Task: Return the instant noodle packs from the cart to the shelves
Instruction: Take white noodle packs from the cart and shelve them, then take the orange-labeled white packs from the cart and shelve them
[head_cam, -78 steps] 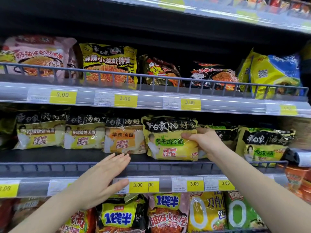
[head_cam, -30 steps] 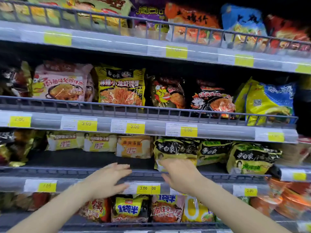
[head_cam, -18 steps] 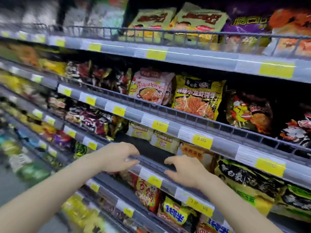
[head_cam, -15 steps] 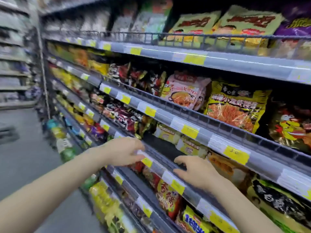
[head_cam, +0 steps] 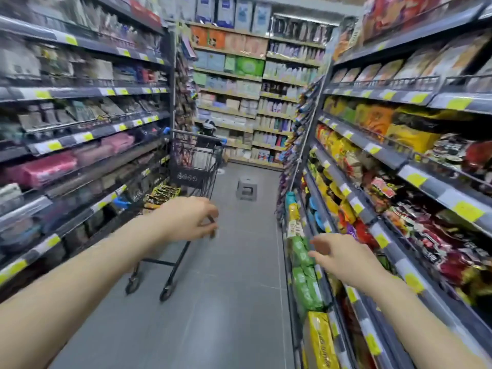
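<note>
1. Black wire shopping cart (head_cam: 195,166) is our landmark in the head view: it stands down the aisle, close to the left-hand shelving, its handle end turned towards us and its long axis running along the aisle.
2. Our left hand (head_cam: 186,218) hangs just in front of the cart, fingers loosely curled and holding nothing. Our right hand (head_cam: 338,258) is to the right of the cart, near the grey metal noodle shelves (head_cam: 372,217), fingers spread and empty.
3. Yellow-and-black instant noodle packs (head_cam: 162,193) lie on the cart's lower level. They seem to lie flat; motion blur hides which way they point.
4. We judge the step to be fetching another pack. To do it well, we should step closer, steady the cart, and lift one pack by its edge, printed face up.
</note>
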### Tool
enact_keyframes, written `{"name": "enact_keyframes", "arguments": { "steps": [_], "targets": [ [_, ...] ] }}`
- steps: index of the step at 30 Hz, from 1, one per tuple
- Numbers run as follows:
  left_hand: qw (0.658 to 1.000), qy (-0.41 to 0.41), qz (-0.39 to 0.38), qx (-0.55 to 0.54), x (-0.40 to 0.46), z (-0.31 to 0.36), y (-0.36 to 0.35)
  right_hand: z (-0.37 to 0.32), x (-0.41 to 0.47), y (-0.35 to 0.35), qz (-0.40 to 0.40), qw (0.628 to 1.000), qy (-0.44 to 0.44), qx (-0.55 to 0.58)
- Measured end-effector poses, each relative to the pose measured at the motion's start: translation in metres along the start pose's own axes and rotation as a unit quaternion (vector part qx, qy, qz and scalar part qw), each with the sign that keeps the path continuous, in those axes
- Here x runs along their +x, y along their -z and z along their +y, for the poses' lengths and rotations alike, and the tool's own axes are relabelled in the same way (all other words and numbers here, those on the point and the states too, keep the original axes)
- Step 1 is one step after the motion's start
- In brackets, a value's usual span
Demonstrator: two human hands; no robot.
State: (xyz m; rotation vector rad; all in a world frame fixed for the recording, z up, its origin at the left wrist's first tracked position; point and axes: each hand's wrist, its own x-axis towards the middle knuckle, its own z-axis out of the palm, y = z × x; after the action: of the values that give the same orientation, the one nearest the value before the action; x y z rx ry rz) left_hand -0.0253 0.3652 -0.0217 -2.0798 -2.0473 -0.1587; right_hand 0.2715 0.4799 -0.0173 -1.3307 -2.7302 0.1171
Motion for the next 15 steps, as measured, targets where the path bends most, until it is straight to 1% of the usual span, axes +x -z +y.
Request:
{"name": "enact_keyframes", "arguments": {
  "steps": [5,11,15],
  "targets": [
    [0.995,0.099,-0.018,0.021,-0.023,-0.104,-0.004,-0.078,0.093,-0.017,0.011,0.996,0.082,-0.024],
    [0.988,0.147,-0.028,0.025,-0.028,-0.219,-0.005,-0.163,0.206,-0.033,-0.012,0.991,0.128,-0.031],
    [0.986,0.159,-0.042,0.03,-0.017,-0.283,-0.015,-0.203,0.266,-0.045,-0.021,0.991,0.129,-0.017]
  ]
}}
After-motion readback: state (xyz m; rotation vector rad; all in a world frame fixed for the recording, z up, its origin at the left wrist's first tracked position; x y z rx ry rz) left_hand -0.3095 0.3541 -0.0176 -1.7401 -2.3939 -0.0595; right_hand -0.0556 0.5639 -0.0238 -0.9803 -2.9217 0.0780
